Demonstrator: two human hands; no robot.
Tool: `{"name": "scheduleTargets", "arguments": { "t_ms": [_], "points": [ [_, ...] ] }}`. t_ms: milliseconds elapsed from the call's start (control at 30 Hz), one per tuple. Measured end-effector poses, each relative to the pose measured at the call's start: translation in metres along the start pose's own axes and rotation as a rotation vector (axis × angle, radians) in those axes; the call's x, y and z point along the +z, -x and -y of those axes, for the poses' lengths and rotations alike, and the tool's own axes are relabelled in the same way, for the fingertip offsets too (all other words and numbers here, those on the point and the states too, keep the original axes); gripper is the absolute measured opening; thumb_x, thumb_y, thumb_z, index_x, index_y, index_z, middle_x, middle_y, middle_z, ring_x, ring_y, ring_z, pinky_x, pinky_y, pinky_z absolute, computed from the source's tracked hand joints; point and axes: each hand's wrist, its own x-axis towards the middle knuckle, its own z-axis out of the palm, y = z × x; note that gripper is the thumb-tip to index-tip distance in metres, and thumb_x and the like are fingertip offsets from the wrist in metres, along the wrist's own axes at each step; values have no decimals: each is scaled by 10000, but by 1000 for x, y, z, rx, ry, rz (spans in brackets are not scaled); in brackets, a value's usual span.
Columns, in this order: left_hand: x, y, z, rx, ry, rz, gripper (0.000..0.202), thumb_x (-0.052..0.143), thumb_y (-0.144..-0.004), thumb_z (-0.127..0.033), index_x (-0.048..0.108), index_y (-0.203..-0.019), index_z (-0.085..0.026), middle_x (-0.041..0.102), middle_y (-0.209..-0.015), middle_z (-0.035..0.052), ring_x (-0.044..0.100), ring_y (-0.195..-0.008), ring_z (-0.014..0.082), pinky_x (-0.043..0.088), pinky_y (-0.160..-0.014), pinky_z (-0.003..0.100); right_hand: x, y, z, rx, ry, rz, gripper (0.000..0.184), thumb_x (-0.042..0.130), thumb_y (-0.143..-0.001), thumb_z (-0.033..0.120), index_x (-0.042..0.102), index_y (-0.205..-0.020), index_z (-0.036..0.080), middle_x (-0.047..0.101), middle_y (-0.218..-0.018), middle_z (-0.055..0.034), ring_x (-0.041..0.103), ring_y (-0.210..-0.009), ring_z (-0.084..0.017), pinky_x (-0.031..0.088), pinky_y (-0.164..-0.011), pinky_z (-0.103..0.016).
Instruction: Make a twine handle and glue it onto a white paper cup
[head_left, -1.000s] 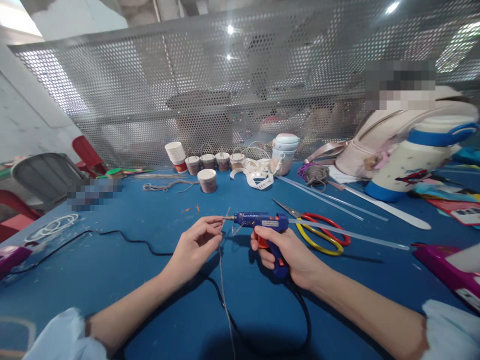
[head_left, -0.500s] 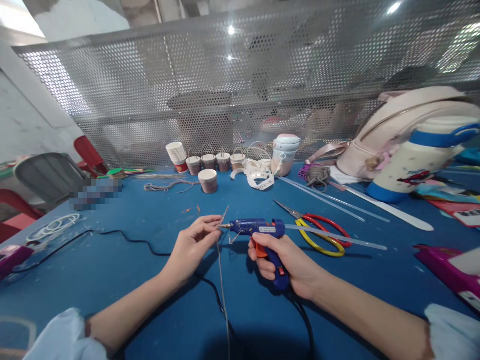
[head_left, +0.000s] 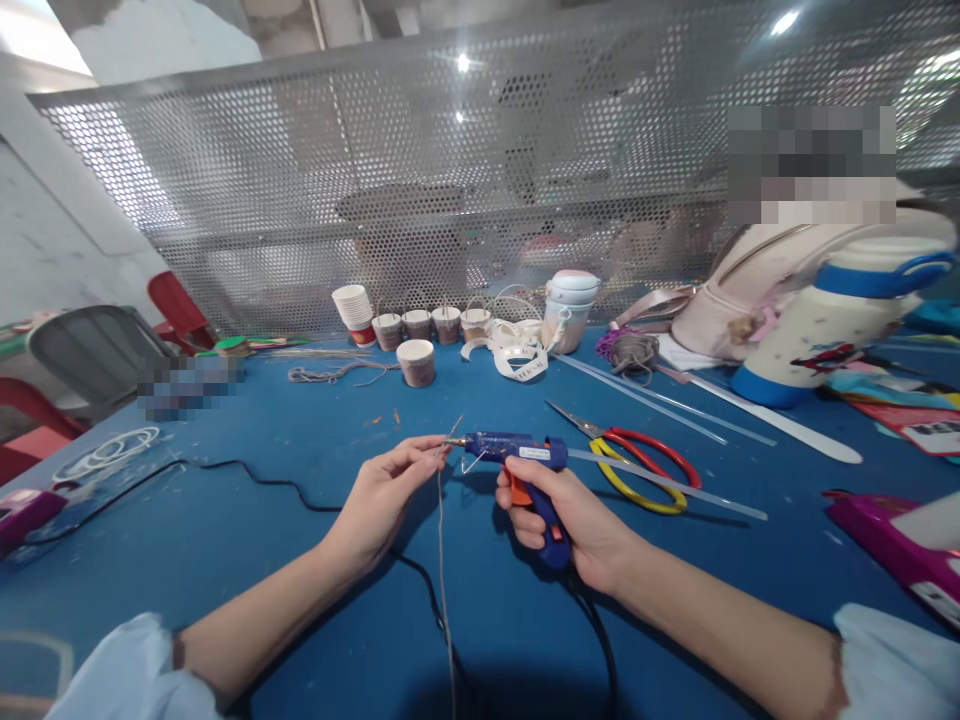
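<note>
My right hand [head_left: 559,505] is wrapped round the grip of a blue glue gun [head_left: 517,455] with an orange trigger and a clear glue stick out the back. Its nozzle points left and touches a thin grey-brown string [head_left: 441,540]. My left hand [head_left: 386,490] pinches that string near its upper end, just left of the nozzle. The string hangs down toward me over the blue table [head_left: 247,540]. The gun's black cord [head_left: 255,480] runs off to the left across the table.
Red-and-yellow scissors [head_left: 637,470] lie just right of the gun. Several paper cups [head_left: 416,335], ribbon [head_left: 517,360], a twine bundle [head_left: 634,350], a pale bag [head_left: 757,290] and a blue-and-white bottle [head_left: 832,320] stand farther back. A perforated metal screen [head_left: 480,190] closes the far edge.
The glue gun shifted slightly left, then back up, its nozzle staying at the string. My left hand kept its pinch almost in place.
</note>
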Motion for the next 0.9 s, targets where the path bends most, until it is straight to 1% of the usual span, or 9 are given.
{"name": "scheduleTargets", "arguments": {
  "t_ms": [133, 200, 267, 333, 433, 500, 567, 700, 900],
  "points": [
    [2, -1, -2, -35, 18, -23, 195, 732, -739, -340, 723, -704, -149, 637, -1204, 104, 563, -1143, 242, 331, -1079, 385, 0, 4, 0, 37, 7, 65, 242, 691, -760, 353, 638, -716, 122, 591, -619, 4, 349, -373, -16, 257, -368, -168],
    [3, -1, -3, -42, 37, -22, 193, 742, -728, -336, 727, -698, -146, 646, -1181, 104, 569, -1134, 239, 330, -1083, 382, 0, 5, 4, -4, 5, 79, 245, 697, -757, 362, 639, -716, 127, 591, -625, 5, 361, -380, -20, 270, -373, -174],
    [3, -1, -5, -66, 60, -11, 182, 758, -710, -322, 729, -685, -144, 653, -1161, 104, 580, -1120, 235, 335, -1084, 378, 0, 5, 10, -100, 0, 63, 249, 712, -747, 368, 640, -712, 133, 597, -638, 6, 377, -396, -24, 294, -384, -180],
    [4, 0, -6, -110, 83, 21, 170, 770, -695, -308, 734, -681, -143, 661, -1145, 110, 591, -1109, 236, 347, -1081, 379, 0, 2, 16, -220, 2, -7, 240, 753, -706, 352, 641, -711, 140, 613, -663, 2, 408, -430, -35, 322, -399, -187],
    [7, 2, -7, -165, 116, 79, 152, 773, -688, -292, 738, -680, -145, 674, -1121, 120, 600, -1102, 244, 366, -1074, 394, 1, -4, 21, -345, 36, -178, 272, 836, -581, 285, 649, -728, 153, 659, -771, -21, 510, -539, -75, 371, -430, -198],
    [9, 5, -7, -186, 131, 105, 140, 777, -682, -282, 736, -666, -149, 677, -1121, 117, 608, -1088, 244, 375, -1072, 405, 2, -8, 20, -350, 65, -248, 318, 859, -520, 259, 651, -737, 158, 671, -834, -31, 570, -621, -110, 398, -451, -207],
    [11, 7, -7, -202, 136, 131, 129, 779, -681, -274, 736, -667, -153, 678, -1126, 113, 618, -1072, 243, 377, -1074, 414, 3, -11, 17, -325, 84, -246, 333, 861, -499, 253, 650, -738, 159, 667, -822, -29, 590, -656, -130, 410, -462, -211],
    [13, 10, -5, -218, 130, 193, 112, 762, -703, -263, 735, -671, -159, 683, -1124, 107, 624, -1072, 240, 374, -1079, 416, 5, -12, 10, -310, 121, -189, 316, 846, -502, 245, 638, -723, 159, 638, -711, -7, 569, -631, -125, 406, -466, -214],
    [15, 10, -2, -250, 125, 218, 115, 756, -707, -266, 751, -720, -152, 686, -1119, 113, 633, -1056, 230, 383, -1070, 396, 4, -12, 8, -349, 167, -204, 270, 819, -541, 260, 628, -702, 158, 601, -628, 16, 512, -548, -92, 394, -473, -219]
  ]
}}
